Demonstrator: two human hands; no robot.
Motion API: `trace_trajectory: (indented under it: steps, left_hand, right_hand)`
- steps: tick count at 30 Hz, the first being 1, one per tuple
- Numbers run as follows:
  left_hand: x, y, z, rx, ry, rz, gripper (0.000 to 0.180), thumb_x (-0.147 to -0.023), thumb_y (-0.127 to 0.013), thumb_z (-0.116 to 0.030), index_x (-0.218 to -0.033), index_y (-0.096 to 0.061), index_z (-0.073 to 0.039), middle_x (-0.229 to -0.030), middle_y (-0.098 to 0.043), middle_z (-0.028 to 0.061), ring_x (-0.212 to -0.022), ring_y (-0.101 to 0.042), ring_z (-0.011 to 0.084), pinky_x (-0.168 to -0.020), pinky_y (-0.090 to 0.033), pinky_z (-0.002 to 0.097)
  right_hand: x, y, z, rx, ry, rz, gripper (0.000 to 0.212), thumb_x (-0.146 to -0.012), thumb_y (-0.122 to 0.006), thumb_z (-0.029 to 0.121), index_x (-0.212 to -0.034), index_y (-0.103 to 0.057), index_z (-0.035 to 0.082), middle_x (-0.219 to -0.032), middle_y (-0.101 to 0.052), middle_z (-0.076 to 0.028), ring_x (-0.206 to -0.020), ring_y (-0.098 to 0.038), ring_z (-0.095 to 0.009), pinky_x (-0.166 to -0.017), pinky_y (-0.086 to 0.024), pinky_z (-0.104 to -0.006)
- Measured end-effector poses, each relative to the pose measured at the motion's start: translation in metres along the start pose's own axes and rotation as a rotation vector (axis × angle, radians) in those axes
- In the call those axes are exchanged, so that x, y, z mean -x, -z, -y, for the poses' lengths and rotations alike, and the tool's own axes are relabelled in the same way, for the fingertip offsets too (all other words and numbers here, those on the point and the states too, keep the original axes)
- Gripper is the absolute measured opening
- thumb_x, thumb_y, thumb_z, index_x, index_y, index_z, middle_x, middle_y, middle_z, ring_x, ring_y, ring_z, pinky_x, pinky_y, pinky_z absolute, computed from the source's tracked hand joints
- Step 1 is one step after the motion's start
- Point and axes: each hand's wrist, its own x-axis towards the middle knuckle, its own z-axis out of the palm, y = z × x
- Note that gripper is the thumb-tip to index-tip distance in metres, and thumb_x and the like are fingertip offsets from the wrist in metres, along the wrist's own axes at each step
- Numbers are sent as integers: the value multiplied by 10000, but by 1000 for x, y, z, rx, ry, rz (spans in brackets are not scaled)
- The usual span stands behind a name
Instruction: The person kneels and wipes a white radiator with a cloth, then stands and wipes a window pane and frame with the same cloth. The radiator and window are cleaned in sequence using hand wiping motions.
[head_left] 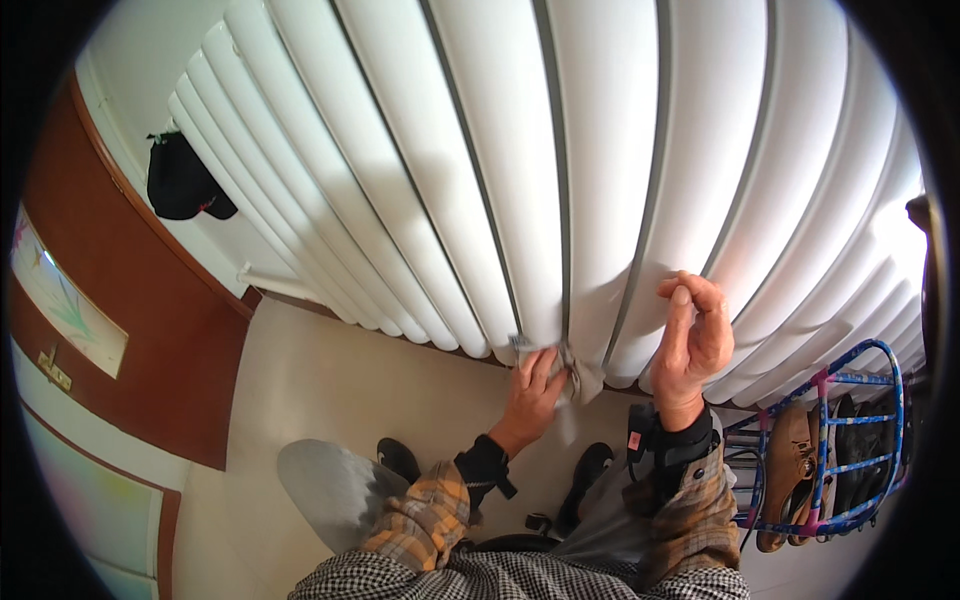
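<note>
My left hand (532,402) presses a grey-beige cloth (580,378) to the lower end of the white radiator's tubes (510,180). Part of the cloth bunches out beside the fingers, and a loose end hangs blurred below. Further right, my right hand (692,345) is raised in front of the tubes, its fingers loosely bent and the thumb up. Nothing shows in it. Black bands circle both wrists, below plaid sleeves.
A blue-patterned rack (862,525) with brown shoes (790,455) and dark shoes stands at the lower right. On the left are a reddish-brown door (160,300) and a black cap (182,178) by the radiator. Beneath lies the pale floor (330,385), with my dark shoes on it.
</note>
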Motion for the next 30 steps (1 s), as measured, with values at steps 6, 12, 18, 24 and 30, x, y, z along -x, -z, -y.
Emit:
trace_trajectory:
  steps: [6, 12, 18, 24, 30]
  left_hand:
    - [-62, 45, -21, 344, 160, -235, 499, -677, -848, -28, -1149, -686, -39, -1318, -526, 206, -1229, -520, 404, -1040, -438, 458]
    - [-213, 113, -46, 323, 68, -611, 764, -783, -785, -103, -1457, -456, 39, -1528, -308, 243, -1429, -352, 385, -1139, -369, 461]
    - [-198, 74, -57, -33, -12, -448, 494, -923, -607, -39, -1403, -637, -152, -1600, -363, 219, -1460, -339, 402, -1084, -315, 565]
    - [-42, -5, -46, 70, -122, 47, 403, -929, -607, -116, -1329, -645, -87, -1602, -379, 145, -1482, -328, 315, -1075, -352, 605]
    - [19, -22, -15, 114, -132, 426, 431, -869, -610, -40, -1297, -649, -66, -1582, -365, 187, -1439, -370, 347, -1065, -366, 571]
  right_hand:
    - [-4, 5, 0, 63, 114, 1, 167, -985, -570, -37, -1137, -638, -44, -1053, -684, -170, -962, -646, -268, -847, -526, -352]
    - [-2, 1, -2, 62, 122, -121, 329, -1071, -462, 195, -1248, -625, -30, -1428, -476, -230, -1220, -546, -306, -1025, -468, -423]
    - [-3, 6, -3, 17, 80, -275, 506, -1120, -321, 362, -1287, -594, -30, -1499, -429, -205, -1322, -498, -285, -1058, -457, -413]
    - [1, 12, -4, 196, 115, -111, 439, -1105, -369, 301, -1297, -626, 1, -1466, -466, -192, -1333, -487, -290, -1129, -390, -426]
    - [1, 20, -5, 219, 142, -35, 308, -1004, -550, 80, -1280, -635, -29, -1452, -458, -225, -1224, -530, -288, -1048, -443, -416]
